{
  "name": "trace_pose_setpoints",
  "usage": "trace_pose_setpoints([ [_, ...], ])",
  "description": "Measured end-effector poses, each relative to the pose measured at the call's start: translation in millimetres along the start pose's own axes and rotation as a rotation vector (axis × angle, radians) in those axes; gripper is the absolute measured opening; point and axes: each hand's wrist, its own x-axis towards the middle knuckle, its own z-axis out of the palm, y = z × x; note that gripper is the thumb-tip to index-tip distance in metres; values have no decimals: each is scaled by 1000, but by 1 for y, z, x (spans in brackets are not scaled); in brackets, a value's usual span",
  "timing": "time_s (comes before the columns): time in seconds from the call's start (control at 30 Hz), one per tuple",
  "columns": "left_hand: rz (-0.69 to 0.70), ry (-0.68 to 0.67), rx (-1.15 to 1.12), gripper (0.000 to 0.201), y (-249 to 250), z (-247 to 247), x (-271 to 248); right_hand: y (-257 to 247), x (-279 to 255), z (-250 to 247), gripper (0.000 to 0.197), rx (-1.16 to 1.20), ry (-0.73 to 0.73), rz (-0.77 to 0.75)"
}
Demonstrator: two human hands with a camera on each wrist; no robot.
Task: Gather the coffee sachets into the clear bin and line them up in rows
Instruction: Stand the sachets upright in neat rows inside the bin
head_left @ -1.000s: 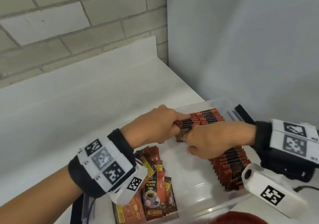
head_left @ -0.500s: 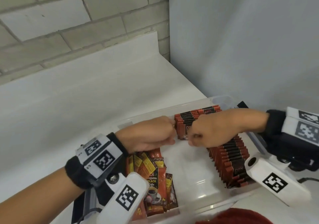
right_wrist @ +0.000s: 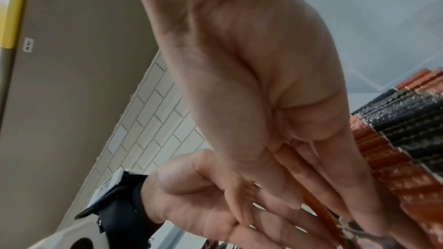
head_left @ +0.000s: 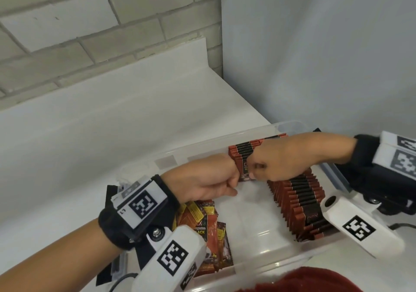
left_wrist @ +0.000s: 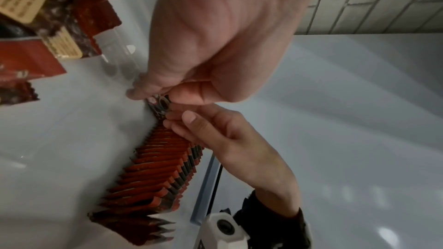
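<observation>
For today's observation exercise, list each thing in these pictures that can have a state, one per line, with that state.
clear bin: lidless, partly filled.
upright sachet row: standing on edge along the right side.
front sachet: pinched by both hands.
loose sachets: lying jumbled at the left end.
left hand: curled, pinching.
right hand: curled, pinching.

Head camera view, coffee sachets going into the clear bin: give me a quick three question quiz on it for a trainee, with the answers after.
1. True or false: the loose pile of sachets lies outside the clear bin.
2. Which hands grip the front sachet of the upright row? A) left hand only B) right hand only C) both
3. Fill in: the long upright row of sachets stands along the bin's ____ side, under the right hand.

Key:
1. False, it lies inside the bin, near the left hand.
2. C
3. right
</observation>
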Motion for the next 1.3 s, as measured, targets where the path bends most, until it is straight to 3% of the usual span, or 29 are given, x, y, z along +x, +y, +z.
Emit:
trace_pose_setpoints([
  [0.1,40,37,137,31,5,-9,-10,-3,-1,-2,29,81,-23,-20],
  [0.23,175,-14,609,37,16,-36,-37,-16,-3,-4,13,360,-76,-103],
  [0.33,217,-19,904,27,22,-55,-67,-36,-2,-4,12,615,-103,-173],
  [0.43,159,-70,1148,26,15,-69,-85,-55,5,-1,25,668,-139,-181],
  [0.57,60,-90,1507,45,0,-82,-88,-70,20,7,36,655,-143,-140],
  [0.7,-16,-50,1482,50,-9,-88,-83,-80,34,14,42,769,-175,-110],
  [0.9,-9,87,1506,53,-20,-86,-70,-93,52,17,54,887,-174,-78],
  [1.03,24,107,1597,40,-25,-92,-65,-99,60,19,40,865,-142,-83],
  [1.2,170,46,1447,26,-16,-104,-75,-97,57,15,6,887,-123,-119],
  [1.3,203,-1,1258,19,-4,-110,-86,-90,50,12,9,895,-54,-150],
])
